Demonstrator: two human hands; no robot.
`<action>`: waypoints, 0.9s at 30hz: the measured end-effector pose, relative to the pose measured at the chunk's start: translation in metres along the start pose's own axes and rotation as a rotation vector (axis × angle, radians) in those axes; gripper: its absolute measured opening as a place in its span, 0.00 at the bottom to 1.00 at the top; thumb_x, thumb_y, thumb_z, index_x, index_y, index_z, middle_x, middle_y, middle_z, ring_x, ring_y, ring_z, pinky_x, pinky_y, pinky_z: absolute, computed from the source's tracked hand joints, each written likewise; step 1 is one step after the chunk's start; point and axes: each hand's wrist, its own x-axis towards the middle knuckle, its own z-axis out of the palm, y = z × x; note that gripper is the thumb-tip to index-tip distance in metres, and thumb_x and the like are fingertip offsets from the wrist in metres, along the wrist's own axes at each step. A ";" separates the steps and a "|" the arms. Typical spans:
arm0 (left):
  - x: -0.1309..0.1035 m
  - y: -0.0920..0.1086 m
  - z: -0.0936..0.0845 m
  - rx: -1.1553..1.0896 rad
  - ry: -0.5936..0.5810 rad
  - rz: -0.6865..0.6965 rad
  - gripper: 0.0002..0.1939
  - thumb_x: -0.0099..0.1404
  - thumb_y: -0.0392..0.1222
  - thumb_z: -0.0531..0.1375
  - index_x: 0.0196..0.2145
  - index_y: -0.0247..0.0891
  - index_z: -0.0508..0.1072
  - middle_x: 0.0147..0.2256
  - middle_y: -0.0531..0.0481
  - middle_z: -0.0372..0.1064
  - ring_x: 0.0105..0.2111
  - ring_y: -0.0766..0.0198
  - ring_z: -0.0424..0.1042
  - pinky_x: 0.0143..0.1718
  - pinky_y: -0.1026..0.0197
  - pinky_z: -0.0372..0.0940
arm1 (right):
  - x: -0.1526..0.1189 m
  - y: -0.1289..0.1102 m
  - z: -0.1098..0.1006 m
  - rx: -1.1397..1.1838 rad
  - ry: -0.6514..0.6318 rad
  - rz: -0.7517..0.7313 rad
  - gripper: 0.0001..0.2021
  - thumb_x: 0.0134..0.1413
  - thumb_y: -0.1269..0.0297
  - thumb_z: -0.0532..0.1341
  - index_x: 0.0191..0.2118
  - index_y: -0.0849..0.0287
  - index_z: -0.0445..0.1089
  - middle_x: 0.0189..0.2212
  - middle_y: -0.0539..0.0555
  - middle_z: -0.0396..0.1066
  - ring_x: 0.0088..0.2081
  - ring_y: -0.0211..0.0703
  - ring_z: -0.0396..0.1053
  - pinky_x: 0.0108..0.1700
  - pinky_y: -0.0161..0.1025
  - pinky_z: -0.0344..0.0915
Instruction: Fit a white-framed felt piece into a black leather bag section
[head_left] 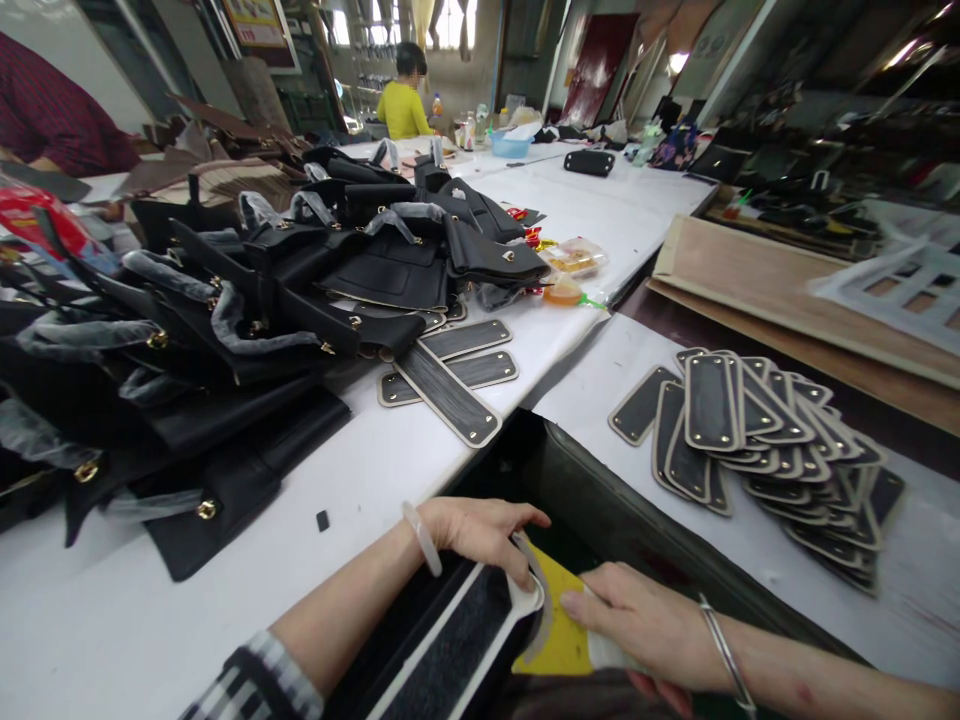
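Observation:
My left hand [487, 532], with a pale bangle at the wrist, grips the end of a black bag piece [450, 645] that has whitish strips along its edges. Its thumb presses on the piece's rounded pale corner, and the index finger reaches out to the right. In my right hand [637, 615], fingers closed, is a flat yellow scraper [555, 610] with a greyish edge and a white part by the grip. The scraper's edge lies against or very close to the end of the piece; exact contact I cannot tell. Below them is a dark open trough [600, 480].
Stacked black base panels [787, 440] with pale rims and studs lie at right. More loose panels [450, 395] lie near a heap of black handbags [300, 270]. A cardboard sheet [787, 300] and white plastic basket [900, 280] are beyond. Two people [405, 105] work farther away.

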 end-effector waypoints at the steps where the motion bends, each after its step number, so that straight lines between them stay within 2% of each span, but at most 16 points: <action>1: 0.000 0.000 0.000 0.004 0.007 0.000 0.47 0.46 0.48 0.69 0.62 0.37 0.58 0.41 0.49 0.73 0.43 0.54 0.72 0.45 0.57 0.64 | 0.000 0.001 0.001 -0.002 0.006 0.007 0.21 0.63 0.46 0.47 0.34 0.59 0.64 0.10 0.45 0.61 0.06 0.32 0.54 0.07 0.25 0.49; 8: -0.001 0.000 0.002 -0.043 0.027 0.002 0.49 0.47 0.47 0.68 0.63 0.36 0.55 0.44 0.46 0.72 0.44 0.53 0.71 0.45 0.57 0.64 | 0.000 0.001 0.009 0.059 0.004 0.040 0.19 0.64 0.49 0.45 0.36 0.59 0.62 0.10 0.45 0.61 0.07 0.33 0.55 0.07 0.25 0.50; 12: -0.002 -0.002 0.003 -0.057 0.040 -0.001 0.49 0.46 0.44 0.68 0.64 0.37 0.53 0.45 0.46 0.72 0.44 0.54 0.71 0.44 0.57 0.64 | 0.001 0.000 0.014 0.112 -0.015 0.073 0.19 0.65 0.49 0.44 0.38 0.59 0.61 0.09 0.44 0.60 0.07 0.33 0.55 0.09 0.26 0.54; 18: -0.002 -0.003 0.005 -0.088 0.067 0.005 0.51 0.45 0.40 0.67 0.64 0.38 0.52 0.47 0.46 0.71 0.43 0.55 0.71 0.42 0.58 0.64 | 0.000 0.001 0.023 0.210 -0.016 0.002 0.23 0.62 0.44 0.45 0.33 0.59 0.63 0.09 0.45 0.60 0.06 0.31 0.53 0.09 0.25 0.52; 27: -0.002 -0.003 0.008 -0.261 0.045 -0.028 0.54 0.43 0.34 0.65 0.66 0.37 0.48 0.45 0.45 0.70 0.41 0.56 0.70 0.37 0.61 0.64 | 0.002 -0.006 0.032 0.220 0.030 0.039 0.28 0.57 0.36 0.46 0.29 0.59 0.63 0.09 0.46 0.59 0.07 0.31 0.53 0.09 0.25 0.53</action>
